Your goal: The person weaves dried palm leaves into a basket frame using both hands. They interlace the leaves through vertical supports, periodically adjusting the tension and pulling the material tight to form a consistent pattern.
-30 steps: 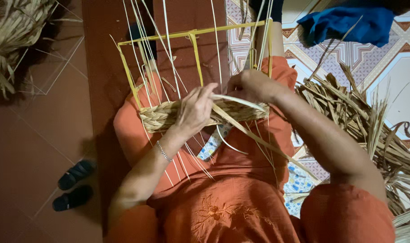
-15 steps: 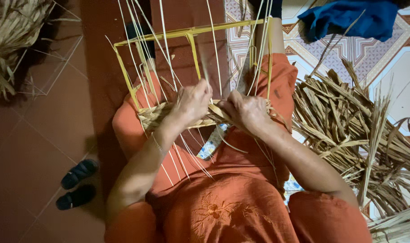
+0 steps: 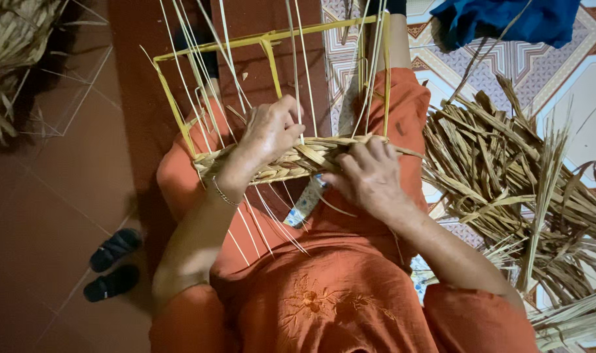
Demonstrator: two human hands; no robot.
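A person in orange clothes sits on the floor with a yellow wire frame (image 3: 272, 46) resting across the lap, its open rectangle pointing away from the body. Along the near edge of the frame runs a woven band of dried straw (image 3: 291, 160), a few rows deep, stretching from the left corner to the right upright. Thin pale stakes (image 3: 200, 59) rise from the band and lean out past the far bar of the frame; more loose ends hang down over the lap.

The left hand (image 3: 268, 131) sits on top of the band near its middle, knuckles up, its grip pressed together on one of the upright stakes, thumb against fingers. A thin bracelet (image 3: 224, 194) circles that wrist. The right hand (image 3: 370, 173) lies just beside it to the right, fingers curled over the band, its grip pinching a flat straw strand at the band's edge. The two hands are near each other but not touching.

To the right, on the patterned tile floor (image 3: 572, 85), lies a big loose heap of dried straw leaves (image 3: 520, 189). A blue cloth (image 3: 507, 19) is bunched at the top right. At the left, on plain reddish floor, stand a pair of dark sandals (image 3: 113, 265), and another straw bundle (image 3: 13, 59) fills the top left corner
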